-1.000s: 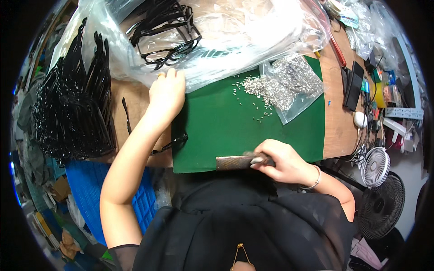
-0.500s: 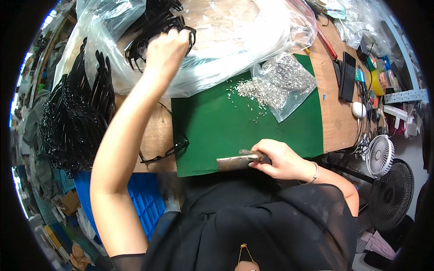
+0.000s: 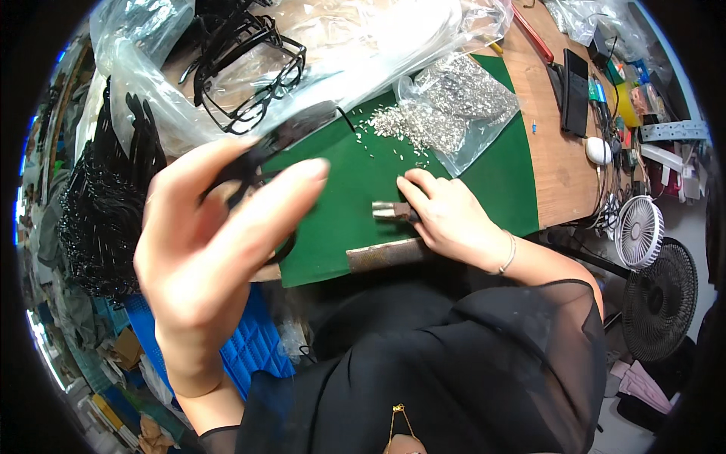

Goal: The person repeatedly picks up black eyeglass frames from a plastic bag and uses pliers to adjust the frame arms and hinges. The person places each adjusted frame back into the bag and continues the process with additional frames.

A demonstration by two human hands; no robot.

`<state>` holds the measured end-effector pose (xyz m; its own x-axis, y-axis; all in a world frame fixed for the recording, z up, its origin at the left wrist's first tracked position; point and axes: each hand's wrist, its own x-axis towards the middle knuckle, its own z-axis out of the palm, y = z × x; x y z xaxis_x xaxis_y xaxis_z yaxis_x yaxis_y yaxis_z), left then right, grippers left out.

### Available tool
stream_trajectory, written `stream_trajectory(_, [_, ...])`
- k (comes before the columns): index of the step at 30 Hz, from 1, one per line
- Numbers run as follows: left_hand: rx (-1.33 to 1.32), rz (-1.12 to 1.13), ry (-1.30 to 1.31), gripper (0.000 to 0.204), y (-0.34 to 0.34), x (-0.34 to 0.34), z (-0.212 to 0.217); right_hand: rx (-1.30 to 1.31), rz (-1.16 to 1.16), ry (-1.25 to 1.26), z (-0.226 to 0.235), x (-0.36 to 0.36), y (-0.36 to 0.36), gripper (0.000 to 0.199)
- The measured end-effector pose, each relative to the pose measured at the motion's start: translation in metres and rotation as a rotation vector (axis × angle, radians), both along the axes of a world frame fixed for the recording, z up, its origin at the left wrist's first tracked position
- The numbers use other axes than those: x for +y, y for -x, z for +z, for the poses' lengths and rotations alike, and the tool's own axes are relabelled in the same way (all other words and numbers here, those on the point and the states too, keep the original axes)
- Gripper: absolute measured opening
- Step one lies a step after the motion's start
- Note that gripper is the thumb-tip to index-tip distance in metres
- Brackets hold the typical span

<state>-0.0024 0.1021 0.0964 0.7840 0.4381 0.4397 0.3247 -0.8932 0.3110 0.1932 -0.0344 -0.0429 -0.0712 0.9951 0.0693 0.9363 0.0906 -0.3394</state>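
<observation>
My left hand (image 3: 193,280), back from the bench's (image 3: 556,170) far-left side, now pinches a black eyeglass frame (image 3: 293,130) above the green mat's (image 3: 333,193) far-left corner; blur obscures the exact grip. My right hand (image 3: 454,219) grips pliers (image 3: 395,212), so workpiece and tool are both in hand.

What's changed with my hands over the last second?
Your left hand came back toward you from the large clear bag, now holding black glasses. Your right hand, keeping hold of the pliers, moved forward off the metal strip. The silver pieces stayed on the green mat.
</observation>
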Motion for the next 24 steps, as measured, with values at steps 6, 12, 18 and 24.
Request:
stream_trajectory(6, [0.181, 0.327, -0.067, 0.016, 0.028, 0.011, -0.017, 0.013, -0.027, 0.071, 0.005, -0.025, -0.006, 0.046])
stream_trajectory(12, [-0.263, 0.312, 1.236, 0.014, 0.029, -0.009, -0.007, 0.300, -0.147, 0.108, 0.010, 0.001, -0.029, 0.018])
stream_trajectory(18, [-0.734, 0.169, 1.580, 0.045, 0.010, -0.050, -0.063, 0.233, -0.178, 0.145, -0.018, 0.006, -0.021, 0.014])
stream_trajectory(24, [-0.694, 0.097, 1.418, 0.091, -0.005, -0.081, -0.093, 0.215, -0.230, 0.126, -0.018, 0.014, -0.013, 0.013])
